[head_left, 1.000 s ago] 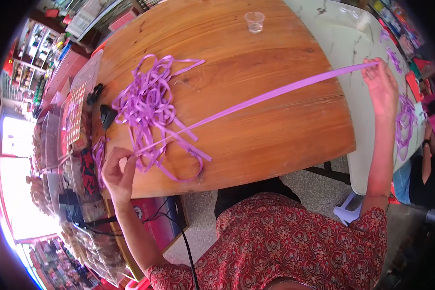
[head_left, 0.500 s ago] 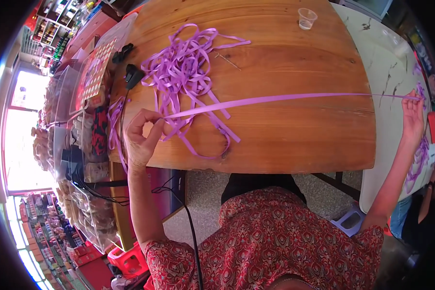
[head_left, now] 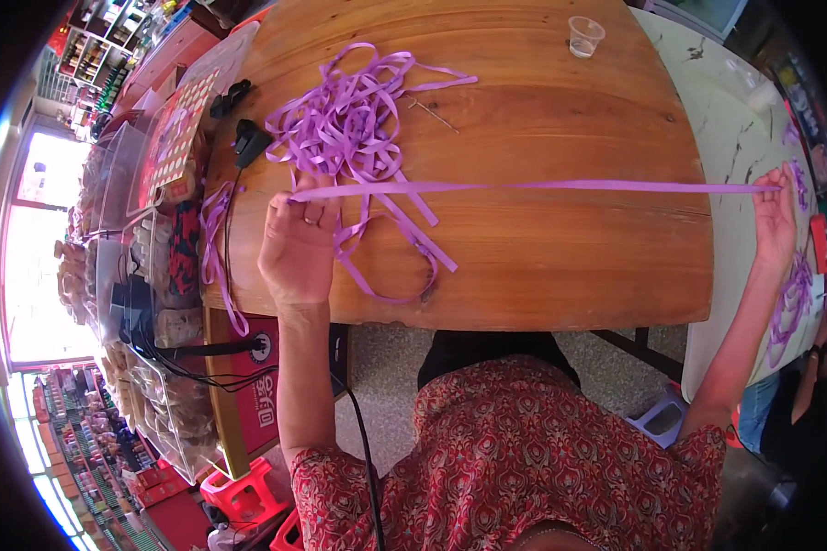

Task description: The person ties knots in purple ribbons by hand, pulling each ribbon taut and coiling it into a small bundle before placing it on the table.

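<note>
Head view only. Ribbon: flat, narrow, purple, slightly glossy. One length is pulled taut and nearly level across the table, running from left hand to right hand.

Left hand: fingers closed on the ribbon's near end, pinching it at the fingertips, back of hand toward the camera, wrist over the table's front edge.

Right hand: arm stretched far out to the side, past the table end and over a white marbled surface. Fingertips are closed on the ribbon's far end; grip detail is too small to read beyond that.

Just ahead of the left hand: ribbon pile, same purple, loose tangled loops lying flat on the wood. A few tails run from it back under the taut length, and one loop curls just right of the left hand near the table edge. Another strand hangs off the table to the left of that hand.

Far ahead, between the hands: clear plastic cup, upright.

Ahead-left of the left hand: black clip with a cable.
</note>
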{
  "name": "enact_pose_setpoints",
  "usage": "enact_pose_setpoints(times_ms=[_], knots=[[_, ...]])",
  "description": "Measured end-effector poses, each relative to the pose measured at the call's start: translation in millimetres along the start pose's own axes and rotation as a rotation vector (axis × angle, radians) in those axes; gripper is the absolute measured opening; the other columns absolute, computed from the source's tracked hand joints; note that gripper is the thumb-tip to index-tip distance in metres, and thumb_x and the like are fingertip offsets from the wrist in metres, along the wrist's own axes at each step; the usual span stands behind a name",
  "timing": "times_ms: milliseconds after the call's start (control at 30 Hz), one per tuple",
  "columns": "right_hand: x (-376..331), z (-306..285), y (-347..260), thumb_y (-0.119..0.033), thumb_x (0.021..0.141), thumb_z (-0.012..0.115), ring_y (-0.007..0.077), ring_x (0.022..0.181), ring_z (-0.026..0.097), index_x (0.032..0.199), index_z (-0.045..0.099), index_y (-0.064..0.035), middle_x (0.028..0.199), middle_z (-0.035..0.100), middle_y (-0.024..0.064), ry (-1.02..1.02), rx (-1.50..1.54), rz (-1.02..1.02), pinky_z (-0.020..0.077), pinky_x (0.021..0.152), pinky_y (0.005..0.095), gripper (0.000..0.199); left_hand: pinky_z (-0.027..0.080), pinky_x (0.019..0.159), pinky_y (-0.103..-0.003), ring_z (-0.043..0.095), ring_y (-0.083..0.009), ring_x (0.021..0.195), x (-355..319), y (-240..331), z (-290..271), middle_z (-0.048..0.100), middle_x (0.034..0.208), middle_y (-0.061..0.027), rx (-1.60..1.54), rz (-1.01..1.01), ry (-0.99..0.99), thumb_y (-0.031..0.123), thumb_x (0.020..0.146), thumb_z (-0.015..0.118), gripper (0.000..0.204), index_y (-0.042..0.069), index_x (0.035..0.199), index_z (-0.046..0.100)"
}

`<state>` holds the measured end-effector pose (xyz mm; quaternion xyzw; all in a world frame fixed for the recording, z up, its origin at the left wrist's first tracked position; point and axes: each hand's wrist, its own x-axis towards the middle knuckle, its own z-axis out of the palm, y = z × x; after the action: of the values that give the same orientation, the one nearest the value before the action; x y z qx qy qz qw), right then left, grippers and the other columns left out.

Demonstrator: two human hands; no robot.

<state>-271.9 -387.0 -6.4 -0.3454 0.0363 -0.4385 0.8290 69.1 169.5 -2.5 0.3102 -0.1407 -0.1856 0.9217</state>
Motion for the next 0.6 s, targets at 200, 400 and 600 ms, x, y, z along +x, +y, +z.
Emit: enact_pose_setpoints(times_ms=[200, 400, 600], knots=[[-42, 117, 94, -0.008, 0.096, 0.047, 0.0125, 0.09, 0.053, 0.127, 0.05, 0.0005, 0.101, 0.054, 0.0082, -0.053, -0.809, -0.027, 0.0424, 0.086, 0.0275, 0.033, 0.043, 0.095, -0.045, 0.057, -0.0246, 0.096, 25, -13, 4, 0.06, 0.097, -0.0102, -0.043, 0.058, -0.186, 0.01, 0.093, 0.049, 0.013, 0.005, 0.101, 0.058], [-83, 210, 147, 0.002, 0.09, 0.054, 0.0151, 0.081, 0.062, 0.103, 0.056, 0.0045, 0.096, 0.062, 0.0156, -0.516, -1.061, -0.12, 0.0493, 0.075, 0.0258, 0.014, 0.046, 0.062, -0.026, 0.052, -0.0122, 0.066, 2, -54, 78, 0.058, 0.081, -0.0046, 0.38, -0.073, -0.181, 0.0, 0.089, 0.055, 0.018, 0.002, 0.106, 0.058], [-92, 240, 177, 0.006, 0.085, 0.06, 0.0155, 0.083, 0.062, 0.103, 0.054, 0.0043, 0.094, 0.061, 0.0138, -0.633, -0.749, -0.028, 0.0505, 0.075, 0.0253, 0.02, 0.047, 0.065, -0.024, 0.059, -0.0137, 0.073, -12, -85, 100, 0.062, 0.085, -0.0079, 0.369, -0.143, -0.244, -0.007, 0.081, 0.061, 0.027, 0.001, 0.107, 0.058]])
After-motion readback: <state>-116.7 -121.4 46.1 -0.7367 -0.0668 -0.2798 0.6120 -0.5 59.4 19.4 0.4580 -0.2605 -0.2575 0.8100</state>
